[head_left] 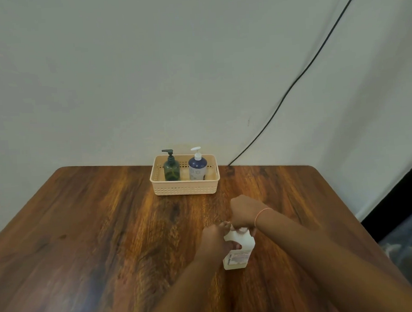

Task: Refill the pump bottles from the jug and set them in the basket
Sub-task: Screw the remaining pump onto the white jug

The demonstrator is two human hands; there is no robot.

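Note:
A white jug [237, 252] with a label stands upright on the wooden table [108, 234], near its front right. My left hand [216, 239] grips the jug's body from the left. My right hand [246, 212] curls over the jug's top and grips its cap, which is hidden under the fingers. At the table's far edge a beige plastic basket [185, 188] holds a dark green pump bottle [171, 168] on the left and a blue and white pump bottle [197, 167] on the right, both upright.
A pale wall rises directly behind the table. A black cable [292, 85] runs down the wall to the table's far right corner. Grey fabric [408, 247] shows beyond the table's right edge.

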